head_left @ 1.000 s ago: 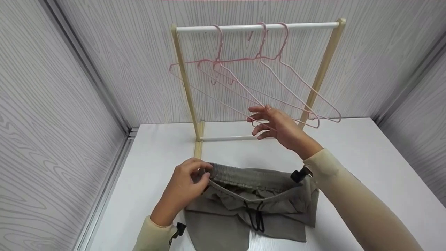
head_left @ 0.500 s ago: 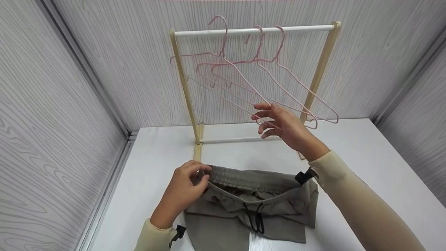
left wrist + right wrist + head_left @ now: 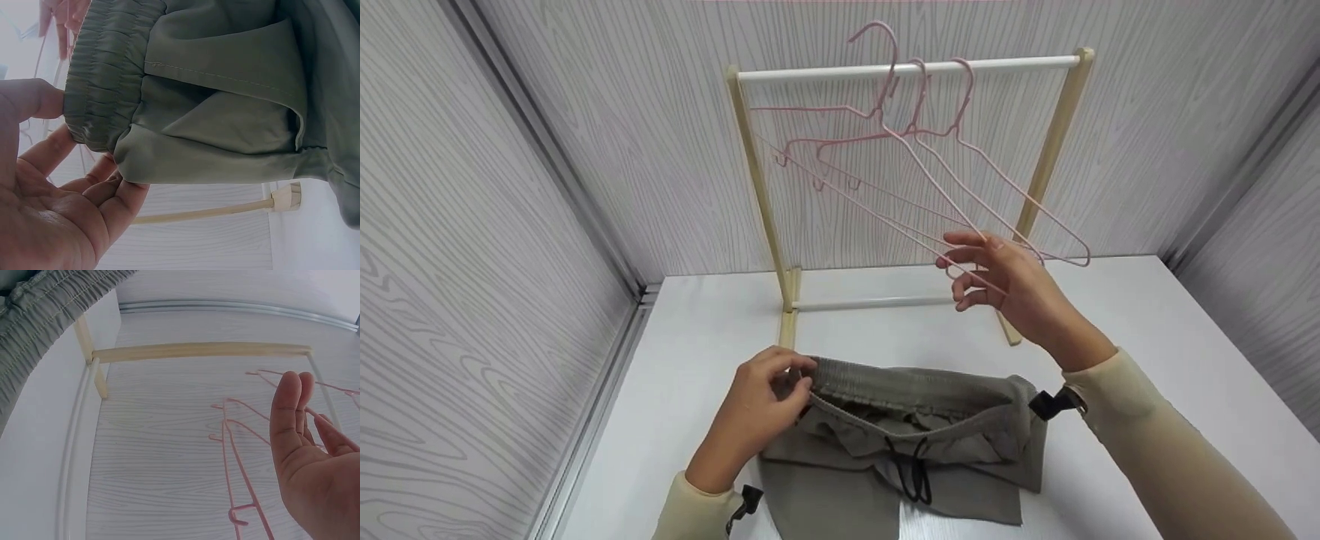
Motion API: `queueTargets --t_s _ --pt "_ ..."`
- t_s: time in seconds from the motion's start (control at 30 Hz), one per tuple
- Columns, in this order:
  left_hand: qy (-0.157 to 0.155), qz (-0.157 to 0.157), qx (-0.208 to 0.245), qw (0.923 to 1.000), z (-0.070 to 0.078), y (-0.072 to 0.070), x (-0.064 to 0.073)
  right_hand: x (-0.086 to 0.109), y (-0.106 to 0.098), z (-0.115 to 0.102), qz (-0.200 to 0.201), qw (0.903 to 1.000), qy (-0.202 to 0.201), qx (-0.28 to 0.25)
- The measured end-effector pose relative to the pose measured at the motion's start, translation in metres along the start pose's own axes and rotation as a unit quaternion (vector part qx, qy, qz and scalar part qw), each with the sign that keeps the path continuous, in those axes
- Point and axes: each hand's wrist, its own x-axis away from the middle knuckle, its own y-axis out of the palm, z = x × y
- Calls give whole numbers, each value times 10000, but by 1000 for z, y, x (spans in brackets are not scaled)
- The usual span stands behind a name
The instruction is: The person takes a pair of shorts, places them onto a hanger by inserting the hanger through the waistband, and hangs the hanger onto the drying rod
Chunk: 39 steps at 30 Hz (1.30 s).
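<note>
left hand (image 3: 765,391): pinches shorts (image 3: 855,450) by waistband (image 3: 911,385) | right hand (image 3: 1020,285): grips hanger (image 3: 881,116), apart from shorts

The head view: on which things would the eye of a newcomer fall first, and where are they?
Probably first on the pink hanger in the right hand, its hook above the white bar where two more pink hangers hang. Next, the grey-green garment on the table, its waistband held by the left hand and black drawstring at the near side.
</note>
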Motion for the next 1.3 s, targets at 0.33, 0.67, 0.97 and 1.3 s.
queueTargets --t_s 0.33,0.67,0.97,1.3 --pt "23 13 1 10000 1 4 -3 43 -16 -7 -205 9993 -318 -57" --pt "82 14 -133 9999 0 7 -4 75 -38 -5 -564 9941 -701 -608" --pt "56 78 -113 9999 3 8 -8 91 -54 1 -826 9891 -944 -769" --pt "120 214 -137 9996 11 3 -15 102 -73 15 -1547 9724 -1350 -1107"
